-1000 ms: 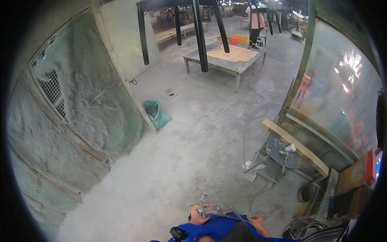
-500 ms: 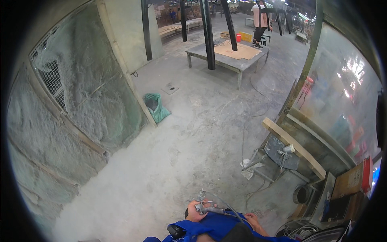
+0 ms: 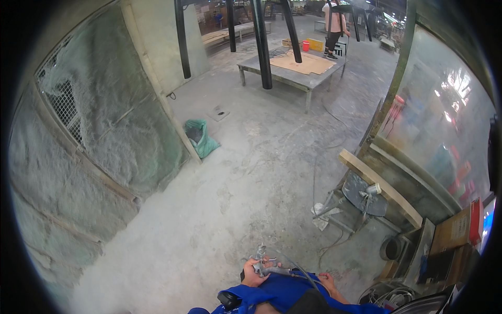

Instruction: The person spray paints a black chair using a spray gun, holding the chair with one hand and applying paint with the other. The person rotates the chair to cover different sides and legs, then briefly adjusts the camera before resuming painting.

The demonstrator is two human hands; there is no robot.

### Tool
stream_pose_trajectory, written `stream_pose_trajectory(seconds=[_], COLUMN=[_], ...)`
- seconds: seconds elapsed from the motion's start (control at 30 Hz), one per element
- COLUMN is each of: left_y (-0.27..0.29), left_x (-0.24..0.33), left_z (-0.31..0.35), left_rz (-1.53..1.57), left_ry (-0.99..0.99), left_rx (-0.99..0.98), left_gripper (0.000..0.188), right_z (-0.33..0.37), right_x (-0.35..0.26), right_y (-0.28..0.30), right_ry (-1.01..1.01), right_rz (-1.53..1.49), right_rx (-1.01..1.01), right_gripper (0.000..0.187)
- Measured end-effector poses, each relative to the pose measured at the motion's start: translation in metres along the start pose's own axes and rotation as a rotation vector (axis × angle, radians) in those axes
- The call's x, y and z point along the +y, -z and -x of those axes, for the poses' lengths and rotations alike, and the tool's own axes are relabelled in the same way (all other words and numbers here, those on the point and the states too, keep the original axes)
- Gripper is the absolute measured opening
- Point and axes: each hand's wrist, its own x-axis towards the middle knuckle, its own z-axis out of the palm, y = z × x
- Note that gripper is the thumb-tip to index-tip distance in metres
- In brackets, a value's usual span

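My left hand (image 3: pixel 252 276) is wrapped around a metal spray gun (image 3: pixel 263 268), low in the middle of the view, close to my blue clothing. The gun's head points away from me, and its handle lies toward the right. A thin grey hose (image 3: pixel 294 264) curves from the gun back toward my body. My right hand (image 3: pixel 328 282) sits to the right of the gun at waist height. Its fingers are curled around a hose running from the gun's handle. Black tubular legs (image 3: pixel 262 49) hang down from above, well ahead of both hands.
A low table (image 3: pixel 286 78) bearing cardboard stands ahead, with a person (image 3: pixel 334 29) behind it. A green sack (image 3: pixel 201 140) leans by the dust-covered left wall (image 3: pixel 130 104). On the right are a stool (image 3: pixel 363 194), a wooden plank (image 3: pixel 381 187) and a cloudy panel (image 3: pixel 439 110). Pale powder covers the floor.
The hanging black legs have shifted slightly left. The whole view has moved a little too. Both hands keep nearly the same place, the left still gripping the spray gun.
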Motion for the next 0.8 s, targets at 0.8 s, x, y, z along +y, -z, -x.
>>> stream_pose_trajectory(seconds=[0.8], left_y=[-0.016], left_x=[-0.006], left_z=[0.007], left_rz=[-0.116], left_ry=[0.008], left_rx=[0.041], left_gripper=[0.027], right_z=[-0.061], right_x=[-0.023], right_y=[-0.032], right_ry=[0.261], right_rz=[0.779], right_rx=[-0.324], right_gripper=[0.072])
